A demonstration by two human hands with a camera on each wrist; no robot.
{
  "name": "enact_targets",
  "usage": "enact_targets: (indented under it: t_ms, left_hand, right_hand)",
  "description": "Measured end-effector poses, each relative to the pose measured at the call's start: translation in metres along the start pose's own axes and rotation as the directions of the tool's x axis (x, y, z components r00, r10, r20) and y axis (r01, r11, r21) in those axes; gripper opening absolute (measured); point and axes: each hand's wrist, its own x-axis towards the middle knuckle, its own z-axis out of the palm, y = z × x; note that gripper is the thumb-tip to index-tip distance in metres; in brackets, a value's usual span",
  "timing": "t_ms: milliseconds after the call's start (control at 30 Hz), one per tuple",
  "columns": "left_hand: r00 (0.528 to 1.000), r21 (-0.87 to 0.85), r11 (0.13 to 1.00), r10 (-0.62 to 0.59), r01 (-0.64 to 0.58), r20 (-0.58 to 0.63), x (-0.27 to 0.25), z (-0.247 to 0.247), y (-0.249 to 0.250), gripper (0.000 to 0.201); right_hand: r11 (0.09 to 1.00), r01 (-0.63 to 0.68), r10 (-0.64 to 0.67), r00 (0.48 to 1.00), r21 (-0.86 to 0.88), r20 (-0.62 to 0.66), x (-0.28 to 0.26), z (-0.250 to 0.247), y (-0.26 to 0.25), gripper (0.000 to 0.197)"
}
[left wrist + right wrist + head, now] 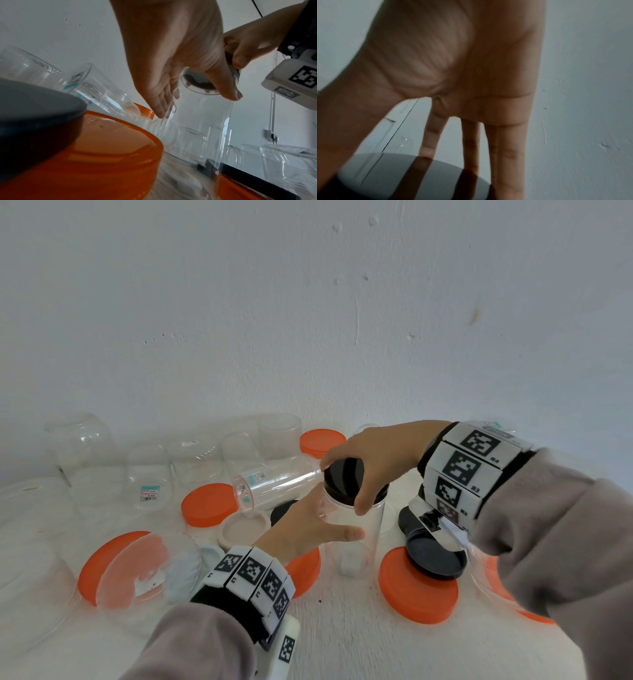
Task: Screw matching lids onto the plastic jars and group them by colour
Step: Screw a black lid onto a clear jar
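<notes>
A tall clear jar (356, 529) stands upright just right of the frame's centre in the head view, with a black lid (346, 479) sitting on its mouth. The right hand (373, 460) comes in from the right and grips that lid from above, thumb at the near rim and fingers (471, 146) curved over the far edge. The left hand (308, 525) reaches up from the lower middle and wraps the jar's upper wall just under the lid, thumb across the near side; in the left wrist view its fingers (164, 102) lie against the clear wall.

Around the jar the white worktop (342, 638) carries scattered parts. To its lower right a black lid (435, 556) overlaps a flat orange lid (414, 594). To its left lie a pale pink lid (245, 529) and another orange lid (205, 505), with a labelled clear jar lying on its side (274, 482) above them. In the lower left a clear jar (147, 570) lies tipped over a large orange lid (96, 566). Further empty clear jars (147, 474) stand along the white wall (308, 302) in the left half of the frame.
</notes>
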Motion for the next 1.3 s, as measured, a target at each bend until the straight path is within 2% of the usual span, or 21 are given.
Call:
enact_targets:
  t_ms: [233,500,833,1067,1300]
  left_hand:
    - [0.999,-0.056,0.998,-0.012,0.014,0.033,-0.0017,-0.0014,0.002,0.097]
    - [0.999,-0.074,0.997,-0.001,0.004,0.05,-0.0032,-0.0006,0.0054,0.097]
    - [1.0,0.006,1.0,-0.01,0.01,-0.018,-0.0033,0.0034,0.0023,0.1]
    - [1.0,-0.011,1.0,-0.009,0.009,0.002,-0.0038,0.0017,0.0021,0.099]
    - [1.0,-0.068,0.998,-0.017,0.019,0.023,-0.002,0.0009,0.001,0.098]
  right_hand:
    - [0.996,0.09,-0.092,0.993,0.028,0.069,-0.0016,-0.005,0.0027,0.083]
    - [0.995,0.095,-0.098,0.994,0.043,0.057,-0.0027,-0.0047,0.004,0.083]
    - [0.996,0.056,-0.053,0.998,0.073,-0.04,-0.0022,0.0017,0.0067,0.075]
    - [0.998,0.041,-0.042,0.999,0.052,0.018,-0.0024,-0.0035,0.0044,0.075]
    - [0.997,0.079,-0.079,0.995,0.008,0.061,-0.0023,-0.0071,0.002,0.079]
